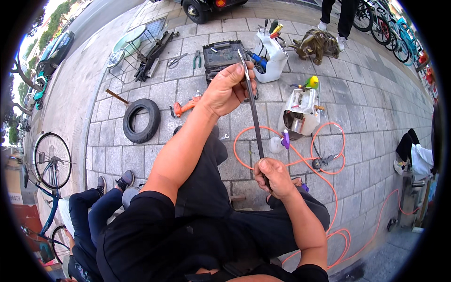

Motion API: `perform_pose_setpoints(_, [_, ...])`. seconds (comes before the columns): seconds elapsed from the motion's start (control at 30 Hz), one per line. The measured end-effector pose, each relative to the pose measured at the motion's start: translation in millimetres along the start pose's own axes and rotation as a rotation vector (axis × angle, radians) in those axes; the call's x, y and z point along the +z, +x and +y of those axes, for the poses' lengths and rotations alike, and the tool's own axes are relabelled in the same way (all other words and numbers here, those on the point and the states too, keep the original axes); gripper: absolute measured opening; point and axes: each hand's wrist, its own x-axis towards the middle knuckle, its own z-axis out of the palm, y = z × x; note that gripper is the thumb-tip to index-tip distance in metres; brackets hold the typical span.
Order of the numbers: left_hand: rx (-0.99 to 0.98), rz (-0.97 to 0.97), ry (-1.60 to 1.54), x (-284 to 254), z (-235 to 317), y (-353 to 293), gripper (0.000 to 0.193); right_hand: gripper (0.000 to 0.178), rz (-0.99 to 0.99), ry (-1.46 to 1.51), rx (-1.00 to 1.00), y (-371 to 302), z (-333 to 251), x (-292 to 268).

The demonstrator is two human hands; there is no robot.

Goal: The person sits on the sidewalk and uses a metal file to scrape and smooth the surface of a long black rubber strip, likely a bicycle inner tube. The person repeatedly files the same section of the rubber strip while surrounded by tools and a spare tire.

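A long dark metal bar (255, 118), with a bright flattened tip like a tyre lever's, slants in front of me above the paving. My left hand (231, 88) grips it near the bright tip, thumb pressed along it. Around the lower end, my right hand (273, 177) is closed, and part of that end is hidden in the fist. Behind the bar's tip lies an open black tool case (221, 52). A cut white plastic jug (275, 63) beside it holds tools with coloured handles, a blue one among them.
A black tyre (141, 121) and an orange power tool (186, 106) lie left. Right of the bar are a cut white container (300, 113), a purple-topped spray bottle (280, 141) and a looping orange air hose (334, 195). A bronze-coloured animal statue (315, 46) stands beyond. People are nearby.
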Motion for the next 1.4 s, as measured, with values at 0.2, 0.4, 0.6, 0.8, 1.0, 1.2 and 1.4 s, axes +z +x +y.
perform_pose_setpoints(0.2, [-0.005,0.060,0.077,13,1,-2,0.045,0.038,0.151,-0.019,-0.057,4,1,8])
perform_pose_setpoints(0.4, [0.027,0.164,0.287,3,-1,3,0.042,0.028,0.380,-0.232,-0.108,10,-2,6])
perform_pose_setpoints(0.6, [0.028,0.190,0.287,6,0,2,0.030,0.024,0.487,-0.361,-0.194,11,4,3])
perform_pose_setpoints(0.8, [0.038,0.219,0.358,10,2,-1,0.029,0.024,0.519,-0.420,-0.246,10,1,4])
perform_pose_setpoints(1.0, [0.045,0.255,0.300,6,-2,0,0.019,0.027,0.555,-0.533,-0.203,8,-4,8])
perform_pose_setpoints(1.2, [0.037,0.288,0.374,2,-3,1,0.018,0.026,0.529,-0.495,-0.225,9,-5,9])
perform_pose_setpoints(1.4, [0.053,0.261,0.337,5,-2,0,0.023,0.026,0.450,-0.412,-0.141,9,-2,2])
